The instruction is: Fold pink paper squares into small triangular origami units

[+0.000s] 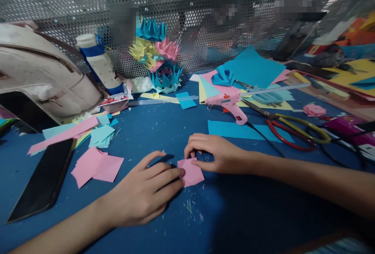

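Note:
A small pink paper square (191, 176) lies on the blue table between my two hands. My left hand (149, 189) has its fingers stretched out, the fingertips touching the paper's left edge and the little space under the palm hidden. On the far side, my right hand (218, 153) has curled fingers at the paper's upper edge, with the thumb on top of it. Left of my left hand lies a loose pile of pink paper squares (101, 166). Behind it are light blue paper squares (101, 135) and paper strips (67, 131).
A pink glue gun (230, 103) with its cord, scissors (293, 129) and a blue paper strip (246, 130) lie beyond my right hand. Folded paper flowers (165, 76) stand by the perforated metal screen (193, 20). A phone (43, 180), bottle (99, 64) and bag (43, 70) are left.

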`<state>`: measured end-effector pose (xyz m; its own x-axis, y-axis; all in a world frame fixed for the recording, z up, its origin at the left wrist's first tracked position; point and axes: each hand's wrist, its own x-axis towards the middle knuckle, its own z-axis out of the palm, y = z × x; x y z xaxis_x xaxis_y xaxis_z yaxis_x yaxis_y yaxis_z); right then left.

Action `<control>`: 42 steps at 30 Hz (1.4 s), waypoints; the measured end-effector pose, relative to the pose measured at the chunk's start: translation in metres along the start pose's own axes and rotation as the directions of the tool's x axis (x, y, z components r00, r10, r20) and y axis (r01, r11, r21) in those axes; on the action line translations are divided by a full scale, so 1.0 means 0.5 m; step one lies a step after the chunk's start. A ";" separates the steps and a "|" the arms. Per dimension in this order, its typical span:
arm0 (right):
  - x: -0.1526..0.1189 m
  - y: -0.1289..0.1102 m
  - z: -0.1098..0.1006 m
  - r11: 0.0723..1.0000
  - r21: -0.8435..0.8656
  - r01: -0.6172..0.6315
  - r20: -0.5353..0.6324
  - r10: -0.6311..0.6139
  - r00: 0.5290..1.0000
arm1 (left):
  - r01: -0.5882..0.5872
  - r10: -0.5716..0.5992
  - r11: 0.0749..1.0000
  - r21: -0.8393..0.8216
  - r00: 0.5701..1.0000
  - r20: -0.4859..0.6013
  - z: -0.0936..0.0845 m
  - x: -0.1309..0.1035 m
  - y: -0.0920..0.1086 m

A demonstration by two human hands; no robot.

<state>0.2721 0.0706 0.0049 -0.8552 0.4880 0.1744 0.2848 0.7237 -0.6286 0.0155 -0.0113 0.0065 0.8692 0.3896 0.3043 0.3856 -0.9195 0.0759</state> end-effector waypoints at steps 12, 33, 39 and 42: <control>0.006 -0.006 -0.007 0.984 0.169 -0.056 0.017 0.054 0.998 | -0.007 0.012 0.998 -0.069 0.997 0.072 -0.007 -0.001 -0.004; 0.003 -0.004 -0.009 0.928 0.340 -0.154 0.052 0.145 0.988 | 0.052 -0.034 0.986 -0.157 0.992 0.118 -0.009 -0.006 -0.007; 0.006 0.007 -0.008 0.908 0.385 -0.165 0.026 0.168 0.985 | 0.104 -0.096 0.983 -0.152 0.994 0.059 -0.005 -0.013 -0.004; 0.006 0.009 -0.007 0.910 0.385 -0.154 -0.015 0.173 0.985 | 0.119 -0.114 0.981 -0.151 0.992 0.044 -0.004 -0.012 -0.004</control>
<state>0.2723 0.0771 0.0055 -0.7865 0.6132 0.0742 0.2244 0.3956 -0.8906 0.0090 -0.0117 0.0062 0.8323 0.4939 0.2517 0.4355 -0.8635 0.2542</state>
